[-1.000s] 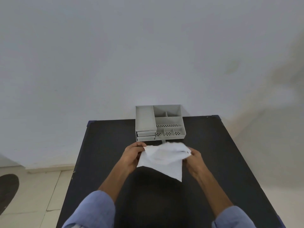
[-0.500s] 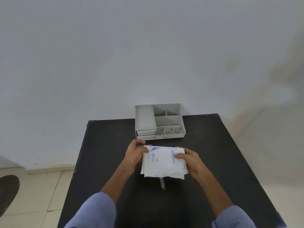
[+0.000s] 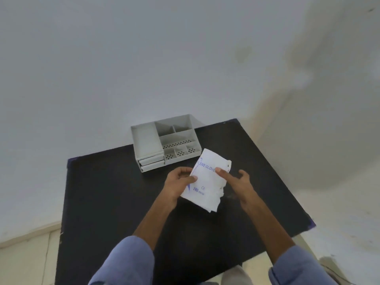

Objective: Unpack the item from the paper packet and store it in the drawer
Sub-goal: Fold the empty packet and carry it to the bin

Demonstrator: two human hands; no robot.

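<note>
A white paper packet (image 3: 207,182) with blue print is held above the black table (image 3: 115,194), tilted with its top toward the organizer. My left hand (image 3: 178,184) grips its left edge, thumb on the printed face. My right hand (image 3: 236,182) is at the packet's right edge, index finger lying across the print, the other fingers spread. A grey desk organizer (image 3: 164,142) stands at the table's far edge, with two shut drawers (image 3: 152,162) at its front left. The packet's contents are hidden.
The organizer's open compartments, some with perforated floors, look empty. A plain pale wall rises behind the table. Tiled floor (image 3: 26,256) shows at the lower left and below the table's near edge. Blue sleeves cover both forearms.
The packet was turned from its blank side to its printed face and is now tilted up to the right. The view has swung, so the table appears rotated.
</note>
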